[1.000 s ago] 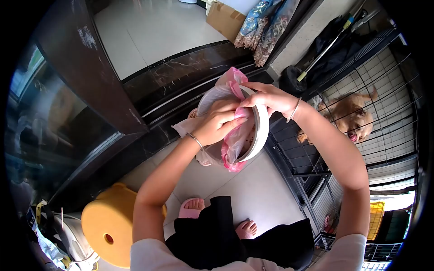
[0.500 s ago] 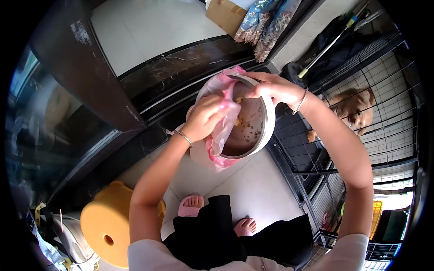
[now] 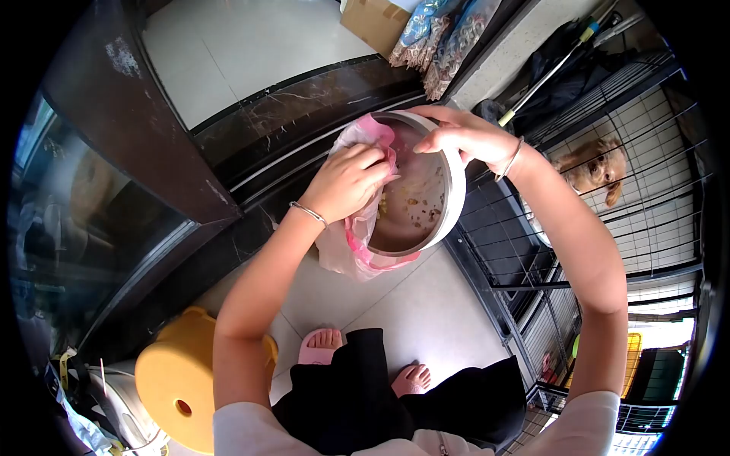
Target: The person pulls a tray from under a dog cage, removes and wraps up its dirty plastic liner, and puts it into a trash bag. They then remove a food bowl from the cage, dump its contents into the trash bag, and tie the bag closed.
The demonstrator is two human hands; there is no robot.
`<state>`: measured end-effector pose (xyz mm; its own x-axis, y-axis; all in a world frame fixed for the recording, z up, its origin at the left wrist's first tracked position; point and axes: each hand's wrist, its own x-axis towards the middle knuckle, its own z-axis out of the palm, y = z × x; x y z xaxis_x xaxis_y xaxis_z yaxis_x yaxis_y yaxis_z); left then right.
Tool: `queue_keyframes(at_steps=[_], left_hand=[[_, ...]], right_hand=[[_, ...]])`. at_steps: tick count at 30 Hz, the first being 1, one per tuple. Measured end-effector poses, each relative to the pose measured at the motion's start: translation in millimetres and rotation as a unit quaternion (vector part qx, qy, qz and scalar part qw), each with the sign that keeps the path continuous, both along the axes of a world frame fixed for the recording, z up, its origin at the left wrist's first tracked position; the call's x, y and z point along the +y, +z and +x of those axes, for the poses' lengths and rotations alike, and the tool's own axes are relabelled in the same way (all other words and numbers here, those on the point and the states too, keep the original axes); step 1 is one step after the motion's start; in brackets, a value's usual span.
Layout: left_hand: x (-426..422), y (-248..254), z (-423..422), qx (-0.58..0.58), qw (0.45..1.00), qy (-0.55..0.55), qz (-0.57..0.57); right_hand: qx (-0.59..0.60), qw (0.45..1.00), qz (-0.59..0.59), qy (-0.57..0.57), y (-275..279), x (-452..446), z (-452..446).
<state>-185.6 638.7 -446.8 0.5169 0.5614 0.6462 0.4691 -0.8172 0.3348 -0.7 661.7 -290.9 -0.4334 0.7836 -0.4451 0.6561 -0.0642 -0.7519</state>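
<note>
A round white pot point(image 3: 414, 201) hangs tilted in mid-air, its inside showing bits of food stuck to the wall and base. My right hand point(image 3: 464, 140) grips its upper right rim, thumb over the edge. A pink and white plastic bag point(image 3: 357, 239) lies along the pot's left rim and hangs beneath it. My left hand point(image 3: 353, 182) is closed on the bag at that rim, its fingertips partly hidden in the folds.
A wire cage point(image 3: 646, 190) with a brown dog point(image 3: 597, 171) stands at the right. A yellow stool point(image 3: 179, 380) is at lower left, near a glass door point(image 3: 114, 220). Behind the raised dark sill point(image 3: 289, 114) are a cardboard box point(image 3: 374, 24) and patterned cloth point(image 3: 449, 38).
The bag has been drawn leftward off the pot's opening by my left hand, exposing more of the inside. The dog has shifted in the cage.
</note>
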Motion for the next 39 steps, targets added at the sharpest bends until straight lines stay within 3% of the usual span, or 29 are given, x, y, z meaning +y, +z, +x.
queue_keyframes(at_steps=[4, 6, 9, 13, 20, 26, 28, 29, 31, 32, 36, 39], left_hand=[[-1, 0, -5, 0.058, 0.997, -0.027, -0.053], [0, -2, -6, -0.107, 0.984, -0.056, -0.128], [3, -1, -2, -0.157, 0.982, -0.061, -0.090], [7, 1, 1, -0.047, 0.999, -0.021, 0.012], [6, -9, 3, -0.003, 0.997, -0.031, -0.070], [-2, -3, 11, -0.113, 0.956, -0.091, -0.256], [-11, 7, 18, -0.274, 0.903, -0.109, -0.312], [-8, 7, 19, -0.275, 0.903, -0.109, -0.312], [1, 7, 21, -0.195, 0.969, -0.109, -0.108], [3, 2, 23, -0.184, 0.975, -0.108, -0.067], [-4, 6, 22, -0.086, 0.988, -0.125, 0.011], [-2, 1, 24, -0.053, 0.992, -0.111, -0.004]], right_hand=[[0.019, 0.999, 0.011, -0.025, -2, 5, 5], [0.032, 0.999, 0.009, -0.022, -5, 5, 6], [0.039, 0.999, 0.007, -0.012, -6, 5, 4], [0.039, 0.999, 0.009, -0.007, -12, 6, 6], [0.089, 0.991, 0.088, -0.044, -10, 2, 8], [0.071, 0.989, 0.119, -0.043, -12, 1, 8], [0.075, 0.987, 0.139, -0.033, -22, 8, 11], [0.080, 0.984, 0.160, -0.022, -26, 10, 13], [0.078, 0.982, 0.171, -0.025, -26, 9, 10], [0.076, 0.980, 0.182, -0.027, -26, 9, 9], [0.104, 0.976, 0.188, -0.013, -31, 17, 15], [0.123, 0.967, 0.224, 0.006, -32, 20, 17]])
